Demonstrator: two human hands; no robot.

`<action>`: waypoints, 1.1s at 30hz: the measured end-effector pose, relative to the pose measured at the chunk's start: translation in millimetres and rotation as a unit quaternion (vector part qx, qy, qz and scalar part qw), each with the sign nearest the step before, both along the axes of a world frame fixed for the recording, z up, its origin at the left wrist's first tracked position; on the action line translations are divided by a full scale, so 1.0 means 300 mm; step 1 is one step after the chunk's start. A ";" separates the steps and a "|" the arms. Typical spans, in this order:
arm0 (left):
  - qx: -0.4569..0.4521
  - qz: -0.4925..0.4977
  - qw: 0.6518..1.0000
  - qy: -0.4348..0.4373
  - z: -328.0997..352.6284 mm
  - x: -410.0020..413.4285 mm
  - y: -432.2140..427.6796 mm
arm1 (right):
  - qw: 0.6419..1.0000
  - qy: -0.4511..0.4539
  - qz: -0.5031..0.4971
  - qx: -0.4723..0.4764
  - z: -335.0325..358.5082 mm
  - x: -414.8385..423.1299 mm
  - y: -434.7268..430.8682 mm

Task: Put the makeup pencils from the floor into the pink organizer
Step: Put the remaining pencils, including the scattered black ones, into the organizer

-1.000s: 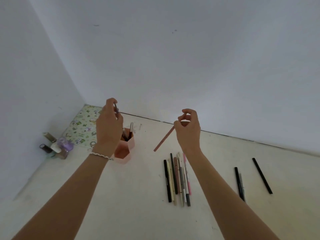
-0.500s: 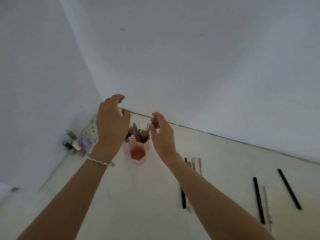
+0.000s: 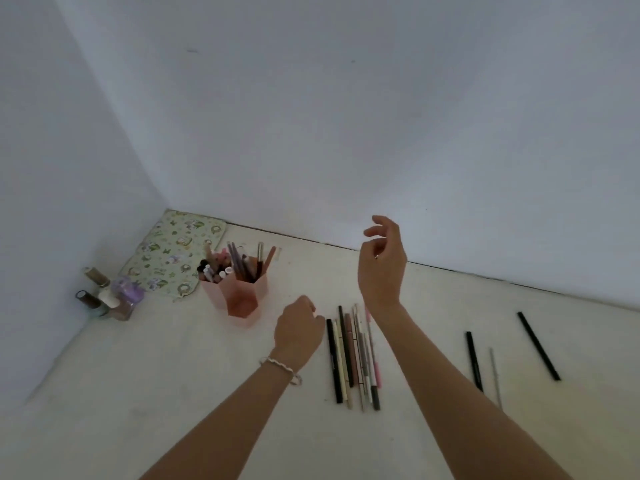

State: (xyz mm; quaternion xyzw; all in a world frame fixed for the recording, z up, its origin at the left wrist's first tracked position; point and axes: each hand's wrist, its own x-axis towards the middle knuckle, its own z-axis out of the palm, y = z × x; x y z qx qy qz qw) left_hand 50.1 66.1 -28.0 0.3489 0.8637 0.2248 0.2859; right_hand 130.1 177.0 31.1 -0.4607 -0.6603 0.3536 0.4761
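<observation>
The pink organizer (image 3: 242, 299), made of hexagonal cups, stands on the floor near the corner with several pencils upright in it. A row of several makeup pencils (image 3: 353, 358) lies side by side on the floor to its right. Three more lie apart at the right: a black pencil (image 3: 473, 360), a thin grey one (image 3: 495, 375) and a longer black one (image 3: 538, 345). My left hand (image 3: 298, 329) hovers low beside the row's far end, fingers curled down and hidden, holding nothing I can see. My right hand (image 3: 382, 265) is raised above the row, fingers loosely spread and empty.
Several nail polish bottles (image 3: 110, 297) stand in the corner against the left wall. A green patterned pouch (image 3: 173, 254) lies behind the organizer. White walls close the space at left and back. Pale floor stretches in front.
Both hands left the organizer: the reddish pencil from the right hand now stands in it. The left hand dropped toward the pencil row; the right hand drew back to the right, empty.
</observation>
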 end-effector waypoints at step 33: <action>0.273 0.065 0.955 -0.093 0.192 0.050 0.124 | 0.868 -0.460 0.054 -0.180 -0.319 0.217 -0.051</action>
